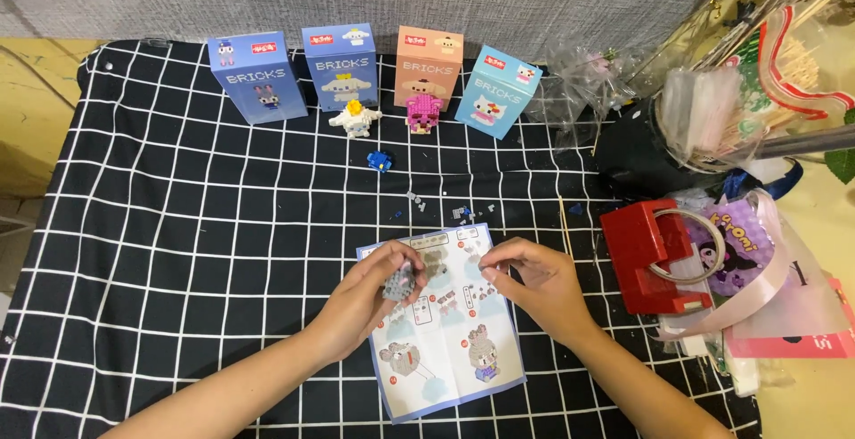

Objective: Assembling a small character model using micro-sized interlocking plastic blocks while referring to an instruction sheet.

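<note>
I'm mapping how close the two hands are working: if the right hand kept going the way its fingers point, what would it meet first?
The right hand points left, over the instruction sheet. It would probably first meet the small grey brick build in the left hand, though height is hard to judge.

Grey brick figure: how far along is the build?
Done: two figures stand finished by the boxes, a white one and a pink one. In hand: the left hand holds a part-built grey brick figure over the instruction sheet; the right hand pinches what seems a tiny piece. Left: loose small bricks and a blue cluster lie unused on the checked cloth.
</note>
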